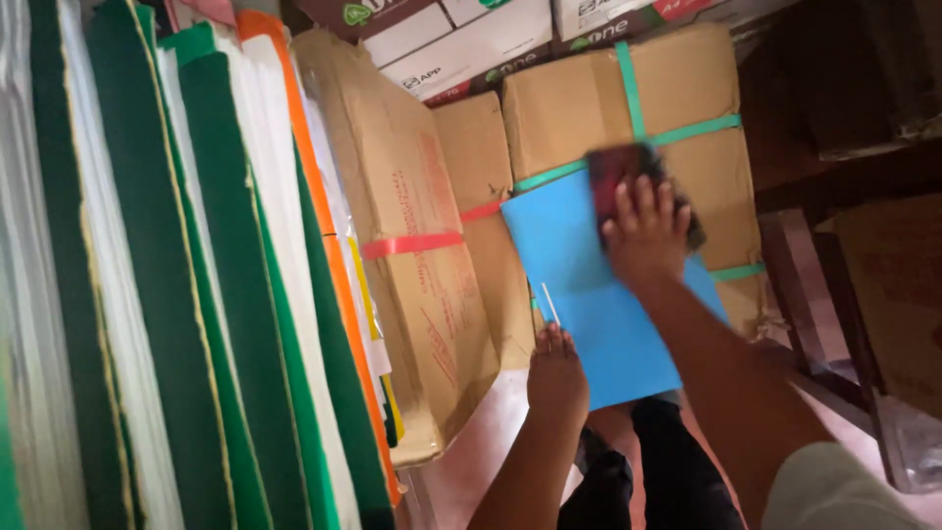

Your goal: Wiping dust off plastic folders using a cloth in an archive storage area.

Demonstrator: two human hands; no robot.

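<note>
A stationery storeroom: strapped cartons (628,108) (brown paper-wrapped) and upright paper stacks (196,294).
</note>
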